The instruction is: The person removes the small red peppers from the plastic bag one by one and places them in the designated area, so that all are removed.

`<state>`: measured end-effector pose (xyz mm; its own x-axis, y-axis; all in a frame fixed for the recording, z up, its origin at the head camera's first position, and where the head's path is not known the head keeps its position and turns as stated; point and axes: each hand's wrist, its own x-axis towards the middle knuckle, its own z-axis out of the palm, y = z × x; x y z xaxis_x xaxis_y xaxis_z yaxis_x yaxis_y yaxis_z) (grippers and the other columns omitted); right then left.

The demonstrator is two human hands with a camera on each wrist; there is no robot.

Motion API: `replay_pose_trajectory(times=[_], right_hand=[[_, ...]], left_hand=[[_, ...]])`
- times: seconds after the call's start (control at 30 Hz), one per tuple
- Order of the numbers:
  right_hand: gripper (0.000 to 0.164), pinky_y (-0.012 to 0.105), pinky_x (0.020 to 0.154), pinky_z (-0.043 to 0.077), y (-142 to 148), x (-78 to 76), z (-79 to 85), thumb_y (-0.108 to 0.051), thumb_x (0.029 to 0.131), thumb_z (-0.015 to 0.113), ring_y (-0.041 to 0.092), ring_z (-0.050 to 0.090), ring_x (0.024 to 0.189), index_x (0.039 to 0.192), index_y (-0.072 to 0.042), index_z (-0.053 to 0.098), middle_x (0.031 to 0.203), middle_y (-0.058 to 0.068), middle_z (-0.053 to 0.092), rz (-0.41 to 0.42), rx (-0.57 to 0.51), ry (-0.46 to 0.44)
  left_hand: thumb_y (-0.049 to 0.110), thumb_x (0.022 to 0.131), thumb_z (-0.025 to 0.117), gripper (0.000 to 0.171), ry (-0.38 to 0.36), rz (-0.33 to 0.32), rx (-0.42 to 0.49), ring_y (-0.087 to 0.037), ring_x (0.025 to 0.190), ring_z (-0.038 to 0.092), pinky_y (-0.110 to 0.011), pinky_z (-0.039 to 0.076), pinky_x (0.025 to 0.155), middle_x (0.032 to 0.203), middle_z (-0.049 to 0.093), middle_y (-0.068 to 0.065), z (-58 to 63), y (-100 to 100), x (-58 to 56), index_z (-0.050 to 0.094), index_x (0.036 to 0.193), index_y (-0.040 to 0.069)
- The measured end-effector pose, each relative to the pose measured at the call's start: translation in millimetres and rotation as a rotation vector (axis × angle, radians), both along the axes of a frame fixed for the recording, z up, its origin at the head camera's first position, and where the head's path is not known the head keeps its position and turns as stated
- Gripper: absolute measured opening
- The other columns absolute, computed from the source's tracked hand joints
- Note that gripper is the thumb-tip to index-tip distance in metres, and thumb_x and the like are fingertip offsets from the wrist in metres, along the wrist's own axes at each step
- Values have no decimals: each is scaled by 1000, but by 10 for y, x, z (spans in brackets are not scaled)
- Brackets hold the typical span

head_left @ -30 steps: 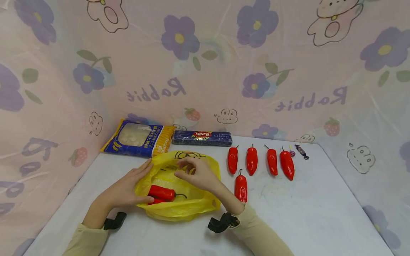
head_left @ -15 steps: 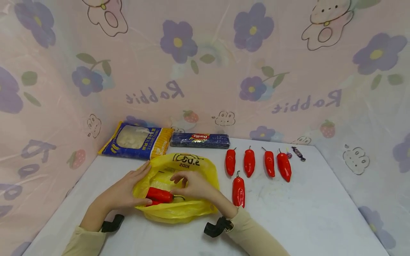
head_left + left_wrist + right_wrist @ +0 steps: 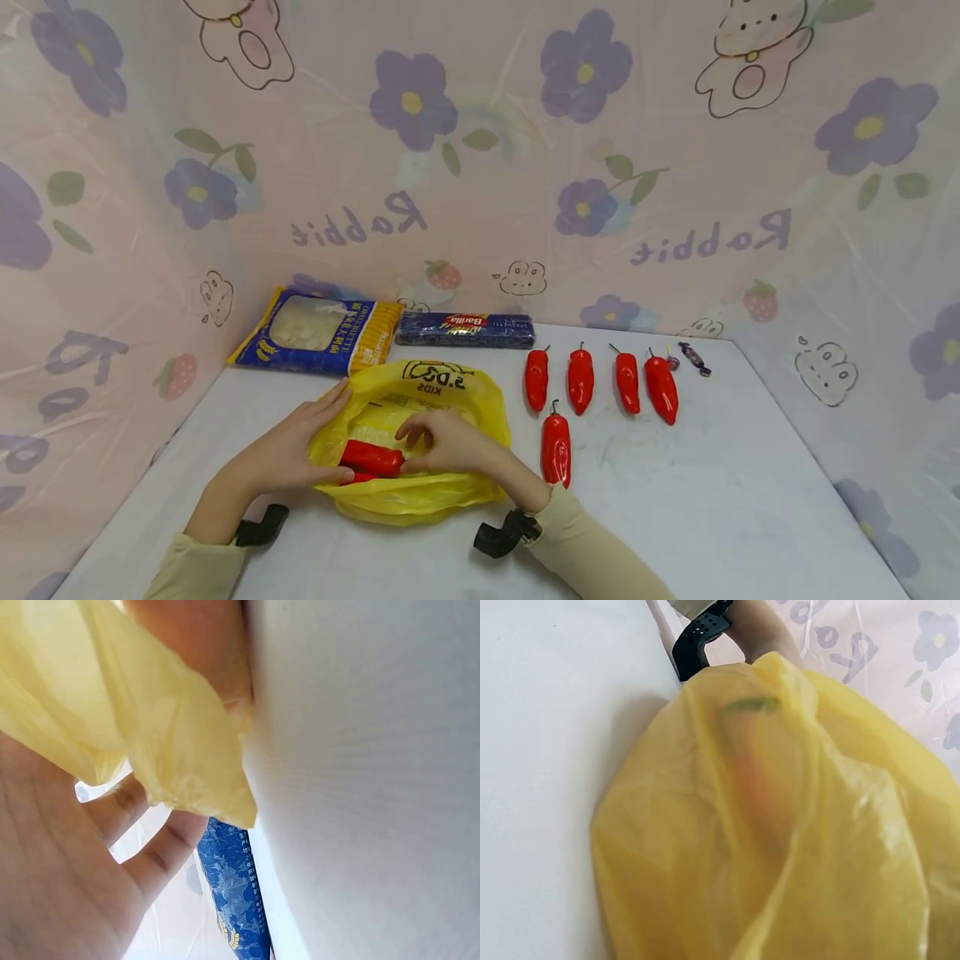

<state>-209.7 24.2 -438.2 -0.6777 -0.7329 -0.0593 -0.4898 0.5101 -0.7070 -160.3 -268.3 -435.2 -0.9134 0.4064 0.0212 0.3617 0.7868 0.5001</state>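
Observation:
A yellow plastic bag lies with its mouth spread wide, one red pepper and part of another in view inside. My left hand holds the bag's left rim, thumb over the inner side and fingers along the outside. In the left wrist view, yellow plastic passes in front of those fingers. My right hand is inside the mouth, fingers loosely bent, thumb at the stem end of the upper pepper. That stem is hidden by the hand. Through the plastic, the right wrist view shows a blurred reddish pepper with a green stem.
Several red peppers lie right of the bag, one nearer the front. Behind stand a blue pasta packet and a Barilla spaghetti box. Wrapped candy and a small lollipop lie at the back right.
My right hand has moved down and left into the bag, onto the stem end of the upper pepper, covering the stem. My left hand stays at the bag's rim.

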Motion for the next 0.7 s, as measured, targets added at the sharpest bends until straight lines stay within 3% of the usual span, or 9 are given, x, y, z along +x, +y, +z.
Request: replay_pose_trajectory(times=[0.33, 0.7], right_hand=[[29, 17, 76, 48, -39, 48, -21, -30, 97, 79, 2, 58, 83, 121, -13, 76, 100, -6, 78, 18, -19, 18], [37, 14, 77, 48, -95, 67, -114, -29, 90, 88, 4, 56, 84, 120, -12, 76, 97, -6, 73, 36, -24, 64]], left_hand=[[69, 82, 80, 117, 10, -10, 3, -52, 151, 34, -74, 36, 116, 178, 18, -10, -9, -4, -7, 29, 168, 8], [70, 81, 81, 119, -18, 11, -8, -51, 151, 34, -75, 39, 113, 178, 17, -9, -2, 3, -7, 28, 169, 10]])
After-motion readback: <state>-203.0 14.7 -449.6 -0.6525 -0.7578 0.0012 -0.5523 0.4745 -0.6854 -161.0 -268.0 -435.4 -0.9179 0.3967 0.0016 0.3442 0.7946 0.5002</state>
